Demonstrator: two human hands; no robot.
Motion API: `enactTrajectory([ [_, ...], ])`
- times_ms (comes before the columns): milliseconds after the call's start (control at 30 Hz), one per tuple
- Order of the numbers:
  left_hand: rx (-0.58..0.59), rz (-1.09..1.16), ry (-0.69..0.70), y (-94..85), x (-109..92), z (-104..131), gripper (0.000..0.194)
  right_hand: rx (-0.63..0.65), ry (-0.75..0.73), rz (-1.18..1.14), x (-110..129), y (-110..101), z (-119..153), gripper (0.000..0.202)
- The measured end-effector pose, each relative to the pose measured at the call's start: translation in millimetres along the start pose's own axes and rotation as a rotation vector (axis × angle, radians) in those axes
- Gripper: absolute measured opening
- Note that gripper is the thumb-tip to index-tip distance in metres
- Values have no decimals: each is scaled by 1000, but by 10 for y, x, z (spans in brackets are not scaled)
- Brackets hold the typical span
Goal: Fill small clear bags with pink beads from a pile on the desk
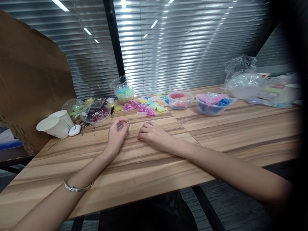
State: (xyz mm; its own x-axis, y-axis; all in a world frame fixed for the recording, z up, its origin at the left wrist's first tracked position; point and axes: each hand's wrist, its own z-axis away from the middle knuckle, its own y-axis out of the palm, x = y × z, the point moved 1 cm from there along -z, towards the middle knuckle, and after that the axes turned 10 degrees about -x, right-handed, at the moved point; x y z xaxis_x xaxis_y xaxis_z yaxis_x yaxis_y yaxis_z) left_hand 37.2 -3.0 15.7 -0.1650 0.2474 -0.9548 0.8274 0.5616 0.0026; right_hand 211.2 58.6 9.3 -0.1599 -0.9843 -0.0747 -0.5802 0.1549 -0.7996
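My left hand [115, 134] rests on its side on the wooden table, its fingers curled around a small clear plastic piece [120, 126]; whether that is a little bag or a box I cannot tell. A short gap to its right, my right hand [154, 135] lies palm down with the fingers bent together against the tabletop. Anything under those fingers is hidden. Just beyond both hands are small bags of beads, among them a magenta bag [150, 111], a yellow-green bag [161, 108] and an orange bag [160, 102].
Paper cups [54, 126] and a white earphone case [74, 130] stand left, beside a cardboard panel [36, 73]. Behind are a clear bowl of dark red beads [97, 115], a bowl with red contents [180, 102], a bowl with blue and pink bags [211, 106] and clear plastic bags [245, 83].
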Motion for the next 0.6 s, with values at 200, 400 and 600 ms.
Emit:
enactTrajectory([
  [200, 15, 0, 7, 0, -1, 0, 23, -14, 20, -25, 16, -4, -3, 10],
  [400, 29, -24, 23, 0, 2, -3, 25, -46, 81, -95, 28, -23, -3, 19],
  [600, 56, -84, 58, 7, -10, 9, 24, -127, 110, -119, 16, 36, 0, 20],
])
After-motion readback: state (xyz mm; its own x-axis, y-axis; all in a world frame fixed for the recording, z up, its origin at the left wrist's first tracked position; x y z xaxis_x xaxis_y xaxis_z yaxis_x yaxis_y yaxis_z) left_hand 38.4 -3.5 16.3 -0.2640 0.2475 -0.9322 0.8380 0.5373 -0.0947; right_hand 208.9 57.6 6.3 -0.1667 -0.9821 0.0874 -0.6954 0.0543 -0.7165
